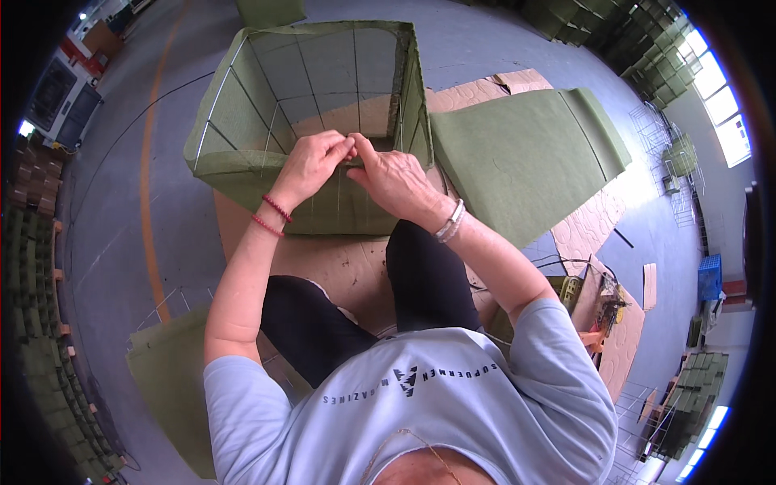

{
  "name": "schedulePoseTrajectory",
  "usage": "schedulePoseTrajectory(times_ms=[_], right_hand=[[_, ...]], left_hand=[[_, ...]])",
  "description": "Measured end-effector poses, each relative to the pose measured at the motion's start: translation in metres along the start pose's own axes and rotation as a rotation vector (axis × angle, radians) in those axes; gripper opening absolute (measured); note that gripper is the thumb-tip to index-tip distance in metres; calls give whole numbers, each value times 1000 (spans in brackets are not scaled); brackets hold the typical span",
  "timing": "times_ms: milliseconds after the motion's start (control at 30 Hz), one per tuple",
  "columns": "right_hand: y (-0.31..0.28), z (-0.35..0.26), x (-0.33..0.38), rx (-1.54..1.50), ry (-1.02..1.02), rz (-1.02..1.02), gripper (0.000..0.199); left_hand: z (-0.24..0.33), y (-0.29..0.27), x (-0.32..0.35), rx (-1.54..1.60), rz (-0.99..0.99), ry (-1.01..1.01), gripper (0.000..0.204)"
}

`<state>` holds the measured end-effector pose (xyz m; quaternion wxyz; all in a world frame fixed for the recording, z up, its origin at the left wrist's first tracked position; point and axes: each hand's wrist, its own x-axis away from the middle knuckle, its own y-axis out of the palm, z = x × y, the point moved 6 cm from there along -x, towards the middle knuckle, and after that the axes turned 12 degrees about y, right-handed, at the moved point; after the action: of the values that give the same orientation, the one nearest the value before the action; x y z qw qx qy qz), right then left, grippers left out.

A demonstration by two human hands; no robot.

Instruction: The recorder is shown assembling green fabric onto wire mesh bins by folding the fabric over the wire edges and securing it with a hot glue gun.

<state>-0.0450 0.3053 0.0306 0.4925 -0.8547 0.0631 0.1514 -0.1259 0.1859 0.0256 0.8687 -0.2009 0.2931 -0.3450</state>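
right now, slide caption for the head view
Both hands, left hand and right hand, pinch green fabric on a wire-frame box.

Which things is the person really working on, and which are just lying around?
Being worked on:
wire-frame box covered in green fabric
left hand and right hand, pinching its near edge

Just lying about:
green fabric panel
cardboard sheets
stacked green boxes
blue crate

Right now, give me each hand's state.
Left hand: pinched shut on the green fabric-lined wire basket rim.
Right hand: pinched shut on the same rim.
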Motion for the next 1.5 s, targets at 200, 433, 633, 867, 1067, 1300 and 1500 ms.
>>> schedulePoseTrajectory(times_ms=[200,433,633,867,1067,1300,1500], right_hand=[[-35,19,26,49,-49,-9,14],[-18,22,21,92,-53,-48,18],[-12,25,3,332,38,-224,26],[-36,11,23,-65,-154,130,20],[-15,22,13,91,-54,-157,22],[-74,66,-35,32,343,291,29],[-39,137,-72,249,522,-40,39]], left_hand=[[23,7,14,-296,-105,203,22],[18,11,11,-248,-213,71,23],[7,13,-2,-363,-277,-16,31],[8,3,4,-32,4,108,24],[13,13,4,-206,-2,130,14],[13,9,11,-290,60,161,13],[12,13,8,-234,128,205,16]])
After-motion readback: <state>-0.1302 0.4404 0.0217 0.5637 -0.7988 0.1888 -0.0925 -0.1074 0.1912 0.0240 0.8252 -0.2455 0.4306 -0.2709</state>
